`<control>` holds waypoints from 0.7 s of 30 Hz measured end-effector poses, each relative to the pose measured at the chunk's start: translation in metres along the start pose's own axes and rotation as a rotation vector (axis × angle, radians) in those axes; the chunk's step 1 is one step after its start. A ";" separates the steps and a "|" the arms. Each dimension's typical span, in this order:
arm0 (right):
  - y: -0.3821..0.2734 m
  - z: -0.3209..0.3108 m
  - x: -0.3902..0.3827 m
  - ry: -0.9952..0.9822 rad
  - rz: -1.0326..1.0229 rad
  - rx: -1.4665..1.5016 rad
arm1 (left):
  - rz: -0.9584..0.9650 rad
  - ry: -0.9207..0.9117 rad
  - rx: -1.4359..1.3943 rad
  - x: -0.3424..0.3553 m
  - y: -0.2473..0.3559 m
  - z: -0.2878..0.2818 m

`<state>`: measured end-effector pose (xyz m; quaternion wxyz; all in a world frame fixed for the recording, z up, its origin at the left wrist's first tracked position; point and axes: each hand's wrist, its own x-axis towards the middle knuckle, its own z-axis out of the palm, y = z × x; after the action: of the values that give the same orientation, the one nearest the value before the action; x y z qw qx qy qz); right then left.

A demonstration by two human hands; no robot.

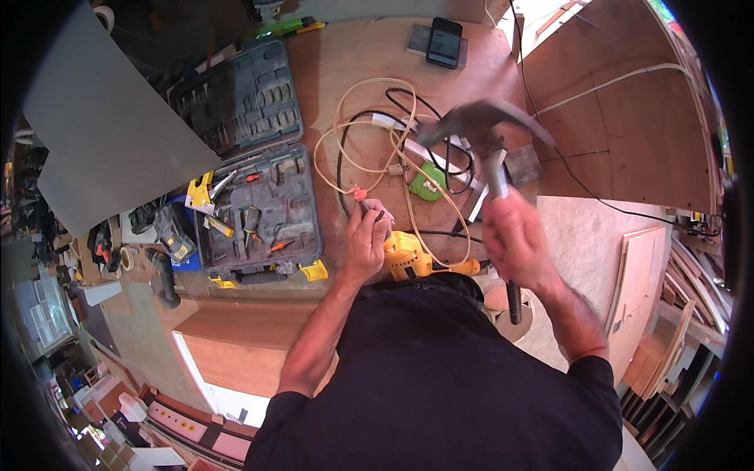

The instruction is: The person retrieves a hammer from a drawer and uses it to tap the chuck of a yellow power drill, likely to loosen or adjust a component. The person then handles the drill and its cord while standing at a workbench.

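My right hand (514, 235) is wrapped round the handle of a claw hammer (479, 122), raised over the workbench with its head blurred by motion. My left hand (367, 239) is closed in a pinch over the bench, left of the hammer. A small red-orange piece (359, 193) shows at its fingertips, and a short dark end sticks out beside them; what exactly the fingers hold is too small to tell. Just right of that hand lies a yellow power tool (406, 255), partly hidden by my body. A green tape measure (427, 182) rests between the hands.
Loops of cream cable (343, 106) and black cable (342, 169) lie across the workbench (338, 59). An open grey tool case (290, 196) with screwdrivers stands left. A phone (444, 43) is at the back; a wooden panel (620, 118) stands right.
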<state>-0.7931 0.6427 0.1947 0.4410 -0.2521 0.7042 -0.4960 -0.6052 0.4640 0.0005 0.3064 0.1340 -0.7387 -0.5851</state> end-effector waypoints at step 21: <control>-0.010 -0.010 -0.005 0.039 -0.042 -0.128 | 0.020 -0.072 0.055 0.001 0.003 -0.007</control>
<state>-0.8004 0.6473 0.2073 0.3999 -0.2848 0.7374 -0.4639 -0.6010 0.4588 0.0050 0.2817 0.1140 -0.7664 -0.5660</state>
